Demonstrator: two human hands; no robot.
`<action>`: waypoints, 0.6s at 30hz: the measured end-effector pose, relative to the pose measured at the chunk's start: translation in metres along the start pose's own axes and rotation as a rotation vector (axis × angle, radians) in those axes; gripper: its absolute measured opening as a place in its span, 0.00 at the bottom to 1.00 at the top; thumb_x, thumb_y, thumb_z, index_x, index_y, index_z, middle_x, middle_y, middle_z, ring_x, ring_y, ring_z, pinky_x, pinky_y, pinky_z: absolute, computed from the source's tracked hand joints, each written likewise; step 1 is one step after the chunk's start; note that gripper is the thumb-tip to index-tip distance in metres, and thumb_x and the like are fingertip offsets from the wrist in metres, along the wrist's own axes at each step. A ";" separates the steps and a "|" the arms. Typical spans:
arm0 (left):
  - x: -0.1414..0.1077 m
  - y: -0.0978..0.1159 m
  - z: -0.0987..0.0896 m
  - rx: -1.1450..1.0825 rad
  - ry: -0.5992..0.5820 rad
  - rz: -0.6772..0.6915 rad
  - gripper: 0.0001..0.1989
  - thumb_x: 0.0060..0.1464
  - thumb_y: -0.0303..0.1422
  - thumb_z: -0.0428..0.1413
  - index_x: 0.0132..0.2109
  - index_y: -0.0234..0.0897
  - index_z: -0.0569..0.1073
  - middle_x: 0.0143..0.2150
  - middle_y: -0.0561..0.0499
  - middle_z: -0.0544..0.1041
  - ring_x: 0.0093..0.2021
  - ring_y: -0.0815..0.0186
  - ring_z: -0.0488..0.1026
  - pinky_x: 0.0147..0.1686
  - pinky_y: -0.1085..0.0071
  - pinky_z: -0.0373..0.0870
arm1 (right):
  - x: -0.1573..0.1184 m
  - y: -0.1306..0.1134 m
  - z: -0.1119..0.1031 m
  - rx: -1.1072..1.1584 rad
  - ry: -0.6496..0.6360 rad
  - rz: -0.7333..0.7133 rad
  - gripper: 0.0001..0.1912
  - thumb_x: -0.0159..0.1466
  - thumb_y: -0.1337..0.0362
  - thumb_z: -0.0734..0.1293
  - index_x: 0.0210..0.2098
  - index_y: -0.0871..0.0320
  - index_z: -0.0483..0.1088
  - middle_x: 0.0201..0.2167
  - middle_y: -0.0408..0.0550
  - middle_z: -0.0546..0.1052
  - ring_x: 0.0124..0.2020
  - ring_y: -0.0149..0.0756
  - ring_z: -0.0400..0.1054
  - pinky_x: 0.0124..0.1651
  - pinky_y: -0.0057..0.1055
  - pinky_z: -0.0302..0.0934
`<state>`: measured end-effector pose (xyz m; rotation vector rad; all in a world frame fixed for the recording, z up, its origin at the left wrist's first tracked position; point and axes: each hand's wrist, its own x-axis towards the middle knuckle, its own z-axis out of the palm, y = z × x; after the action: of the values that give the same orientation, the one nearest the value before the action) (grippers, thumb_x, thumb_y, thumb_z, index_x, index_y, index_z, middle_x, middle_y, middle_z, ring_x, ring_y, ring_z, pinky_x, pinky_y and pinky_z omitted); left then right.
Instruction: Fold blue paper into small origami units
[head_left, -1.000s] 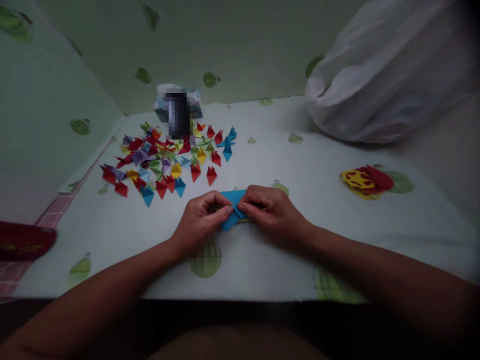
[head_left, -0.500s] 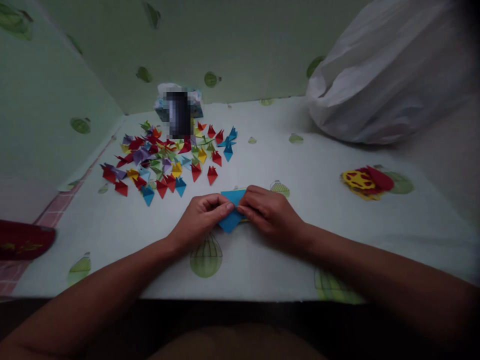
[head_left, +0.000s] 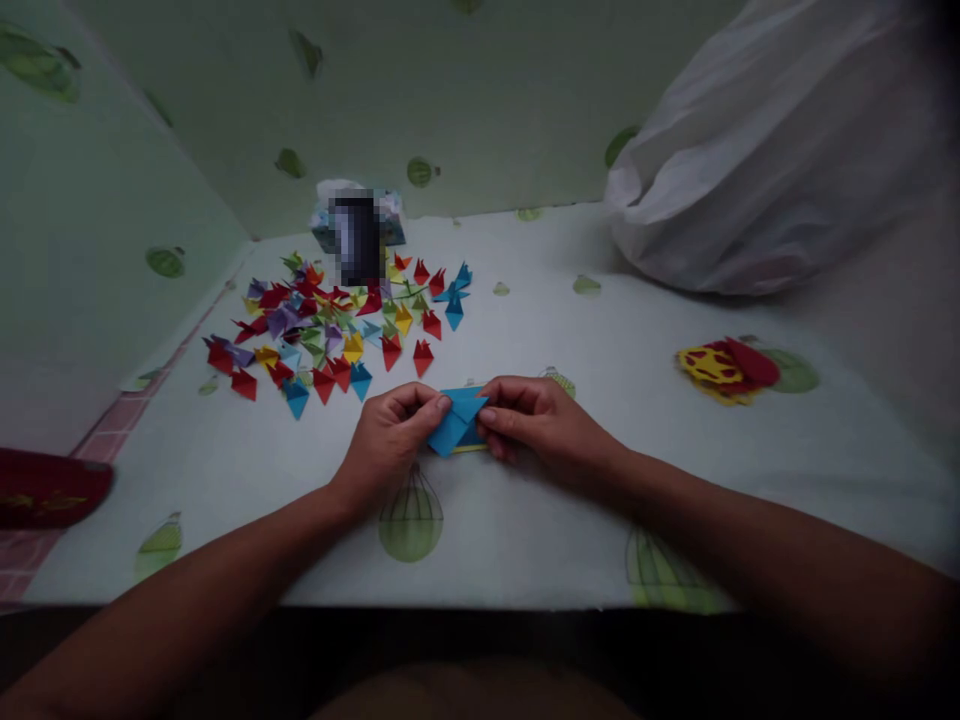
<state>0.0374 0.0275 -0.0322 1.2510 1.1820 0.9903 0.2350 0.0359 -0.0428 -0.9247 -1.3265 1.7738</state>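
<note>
Your blue paper (head_left: pixel 452 432) has just changed shape: half a second ago it showed a broad upper edge with one point hanging toward the bench's front edge, and now a triangular flap lies over it, its tip aimed at the bench's right side. I'd judge that you are in the middle of a fold, with the crease not yet clearly pressed flat.

Your left hand (head_left: pixel 435 408) is clamped on the paper's upper left part, thumb on top. Your right hand (head_left: pixel 484 410) has eased away from the left, so more of the paper shows between them. Its fingertips are right at the flap's tip, but I can't tell whether they grip it or only touch it. A darker blue layer with a yellow edge (head_left: pixel 471 447) shows beneath; whether it is separate, I can't tell.

The paper sits near the middle of the bench (head_left: pixel 540 530), well back from its front edge. The pile of folded paper pieces (head_left: pixel 333 336), lying toward the bench's far left corner, looks undisturbed, as do the red and yellow cut-outs (head_left: pixel 712 366) near the right edge.
</note>
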 end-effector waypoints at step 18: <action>-0.002 0.002 0.007 0.046 -0.053 -0.013 0.13 0.50 0.39 0.65 0.28 0.33 0.76 0.25 0.54 0.73 0.27 0.73 0.65 0.28 0.76 0.62 | -0.004 -0.001 0.012 -0.034 0.135 0.035 0.05 0.58 0.65 0.68 0.28 0.57 0.66 0.20 0.39 0.73 0.15 0.25 0.63 0.17 0.23 0.53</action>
<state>0.0438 0.0243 -0.0303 1.2968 1.1767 0.9196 0.2268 0.0274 -0.0390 -1.0731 -1.2649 1.6886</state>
